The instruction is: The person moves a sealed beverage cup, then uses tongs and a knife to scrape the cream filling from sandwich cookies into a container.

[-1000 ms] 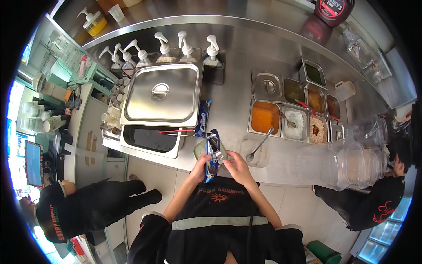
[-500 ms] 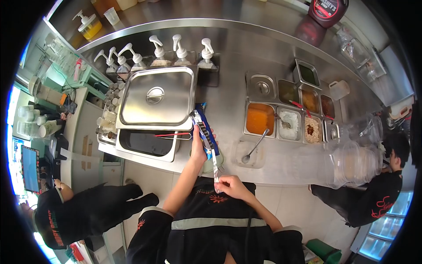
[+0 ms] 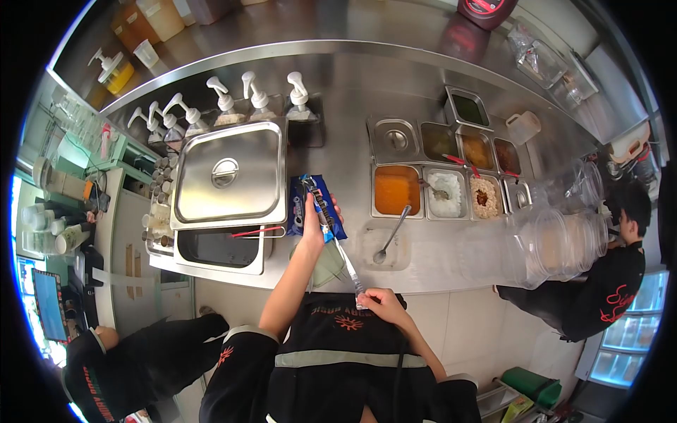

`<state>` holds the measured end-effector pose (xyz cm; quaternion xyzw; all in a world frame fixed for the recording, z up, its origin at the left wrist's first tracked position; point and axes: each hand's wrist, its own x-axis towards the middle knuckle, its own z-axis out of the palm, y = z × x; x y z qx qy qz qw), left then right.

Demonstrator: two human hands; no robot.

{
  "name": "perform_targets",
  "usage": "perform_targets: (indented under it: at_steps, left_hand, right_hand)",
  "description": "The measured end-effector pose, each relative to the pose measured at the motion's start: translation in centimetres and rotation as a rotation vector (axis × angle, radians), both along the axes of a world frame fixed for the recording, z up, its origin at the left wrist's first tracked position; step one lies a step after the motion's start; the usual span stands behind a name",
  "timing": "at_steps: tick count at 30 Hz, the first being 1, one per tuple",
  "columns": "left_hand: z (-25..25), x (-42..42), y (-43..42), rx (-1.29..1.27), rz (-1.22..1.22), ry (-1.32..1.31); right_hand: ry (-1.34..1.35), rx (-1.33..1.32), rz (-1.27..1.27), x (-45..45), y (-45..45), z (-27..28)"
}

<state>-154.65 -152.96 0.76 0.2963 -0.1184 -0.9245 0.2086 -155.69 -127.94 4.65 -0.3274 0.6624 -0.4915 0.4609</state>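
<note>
Your left hand (image 3: pixel 312 224) gripping blue packet (image 3: pixel 324 211) over counter (image 3: pixel 345 155), wrapped round it, apparently bracing it; your right hand (image 3: pixel 381 304) pinching lower end of silvery strip (image 3: pixel 350 264) before shirt (image 3: pixel 331 331) (probably tensioning it), strip stretching between both hands.

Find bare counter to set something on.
Beyond the held blue packet, between the large lid and orange pan, the steel counter is bare; a smaller patch separates the clear tray from stacked containers. Crowded: around pump bottles.

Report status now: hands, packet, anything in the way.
Left hand gripping blue packet. Right hand pinching silvery strip. Strip stretched between packet and right hand. Nothing visible blocking either hand.
</note>
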Motion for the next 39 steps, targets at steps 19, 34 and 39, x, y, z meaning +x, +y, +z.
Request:
perform_targets:
  at_steps: [19, 34, 39]
  left_hand:
    - [-5.8, 0.4, -0.9, 0.007, 0.166, -0.178]
    - [-5.2, 3.7, -2.3, -0.53, -0.313, -0.651]
    - [-4.1, 6.5, -2.6, -0.9, -0.469, -0.752]
  right_hand:
    - [0.809, -0.049, -0.318, -13.9, -13.4, 1.0]
    - [0.937, 0.224, -0.333, -16.7, -12.2, -1.6]
    - [1.081, 0.456, -0.177, -16.4, -12.7, -1.3]
